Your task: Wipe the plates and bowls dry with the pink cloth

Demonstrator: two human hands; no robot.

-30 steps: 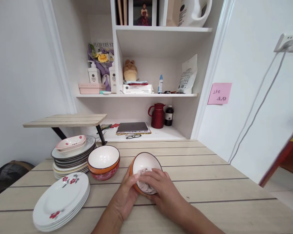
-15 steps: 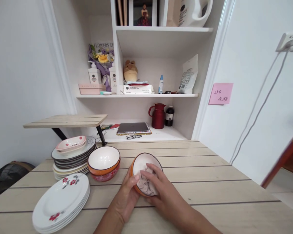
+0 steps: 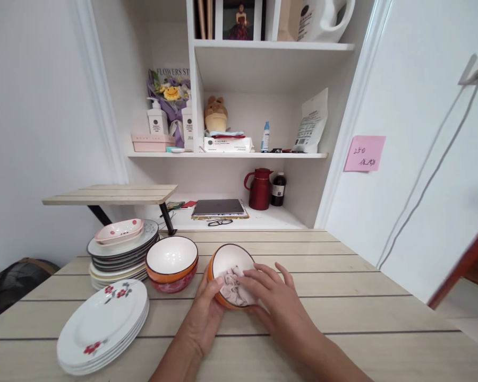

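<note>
My left hand grips the near left rim of an orange bowl with a white inside, tilted toward me on the wooden table. A crumpled pale cloth lies inside the bowl. My right hand presses its fingertips on that cloth, the other fingers spread over the bowl's right rim.
Left of the held bowl are two stacked bowls, a tall stack of plates topped by a pink dish, and white flowered plates. Shelves behind hold a red jug, bottles and a laptop.
My right hand has slid to the right inside the bowl and its fingers have spread. More of the cloth shows. The bowl has shifted slightly left and away.
</note>
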